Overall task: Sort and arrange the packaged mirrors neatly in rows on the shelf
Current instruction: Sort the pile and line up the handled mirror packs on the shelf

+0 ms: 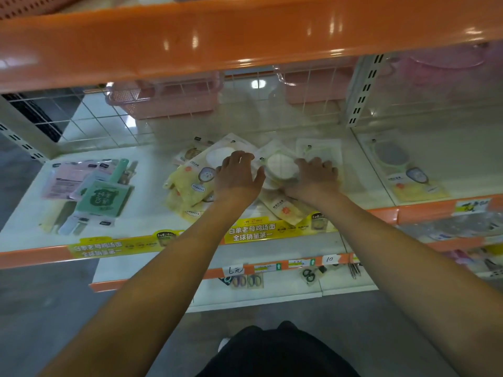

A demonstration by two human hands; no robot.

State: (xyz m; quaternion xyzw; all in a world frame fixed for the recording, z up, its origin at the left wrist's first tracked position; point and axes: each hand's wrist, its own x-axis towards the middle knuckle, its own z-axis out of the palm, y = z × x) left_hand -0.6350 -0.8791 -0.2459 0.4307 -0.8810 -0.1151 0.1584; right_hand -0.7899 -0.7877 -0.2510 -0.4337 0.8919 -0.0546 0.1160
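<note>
A loose pile of packaged mirrors [190, 180] with yellow cards lies in the middle of the white shelf [152, 219]. My left hand [236, 175] rests on the pile with fingers spread over one pack. My right hand [315, 175] lies beside it, fingers curled over the edge of a round white mirror pack [280, 165]. One more mirror pack [321, 152] lies flat behind my right hand. A single green-rimmed mirror pack [408, 170] lies apart in the bay to the right.
Green and pink packaged items [92, 191] lie heaped at the shelf's left. Pink baskets [168, 102] stand behind the wire grid back. An orange shelf beam [245, 36] hangs overhead. Lower shelves hold scissors [309, 274] and price tags.
</note>
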